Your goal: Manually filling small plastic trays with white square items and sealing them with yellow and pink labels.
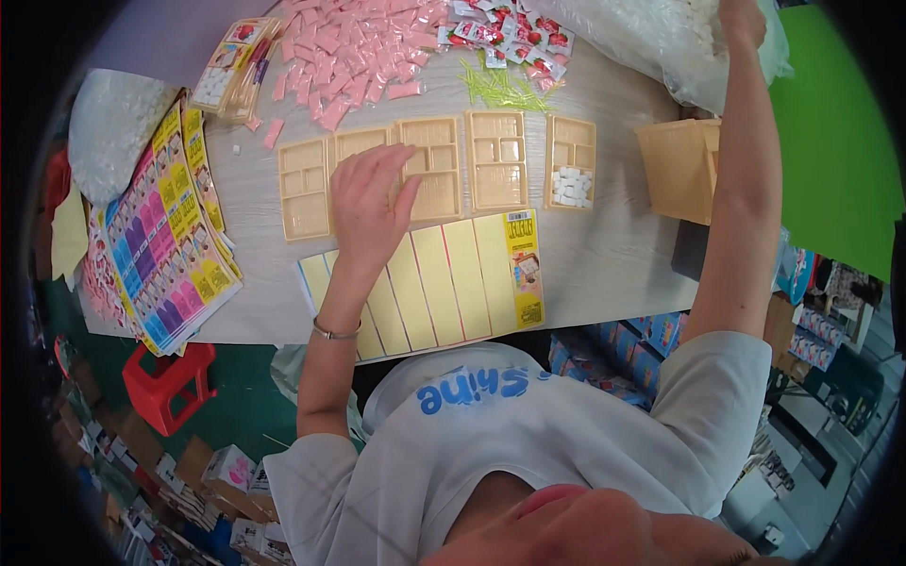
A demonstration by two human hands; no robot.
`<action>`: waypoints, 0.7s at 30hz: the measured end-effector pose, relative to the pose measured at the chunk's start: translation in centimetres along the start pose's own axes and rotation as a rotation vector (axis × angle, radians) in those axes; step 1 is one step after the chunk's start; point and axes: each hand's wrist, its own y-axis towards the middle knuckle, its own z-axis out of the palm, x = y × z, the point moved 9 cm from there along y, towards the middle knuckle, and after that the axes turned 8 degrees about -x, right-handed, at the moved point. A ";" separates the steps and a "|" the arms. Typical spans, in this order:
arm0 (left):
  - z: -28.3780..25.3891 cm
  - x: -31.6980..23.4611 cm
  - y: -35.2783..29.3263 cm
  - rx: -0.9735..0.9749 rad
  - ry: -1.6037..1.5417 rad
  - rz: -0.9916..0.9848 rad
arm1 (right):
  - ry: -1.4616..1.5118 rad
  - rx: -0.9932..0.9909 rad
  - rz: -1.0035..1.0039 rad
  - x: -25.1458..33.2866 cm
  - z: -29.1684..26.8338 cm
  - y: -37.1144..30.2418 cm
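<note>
My left hand [370, 193] rests flat, fingers spread, on the row of tan plastic compartment trays [305, 187] lying on the wooden table [613, 255]. It covers part of the second tray and touches the third tray [436, 170]. The rightmost tray [571, 162] holds several small white pieces [571, 186]. My right hand [744, 21] reaches far up into a large clear bag of white pieces [661, 38]; its fingers are hidden. A fan of yellow backing cards [444, 278] lies in front of the trays.
A pile of pink packets [349, 47] and red-and-white packets [514, 38] lies at the far edge, with green sticks [495, 90]. A stack of tan trays [681, 168] stands at right. Colourful printed sheets [165, 236] and another bag [109, 123] lie left. A red stool [170, 382] stands below.
</note>
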 end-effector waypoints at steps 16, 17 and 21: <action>8.2 -6.1 -0.5 0.272 0.102 0.238 | 1.634 0.608 0.686 5.7 4.3 -41.3; 8.4 -6.2 -0.7 0.276 0.101 0.240 | 1.609 0.539 0.516 5.4 4.1 -41.8; 8.5 -6.0 -1.4 0.249 0.114 0.233 | 1.560 0.500 0.354 5.3 4.0 -43.4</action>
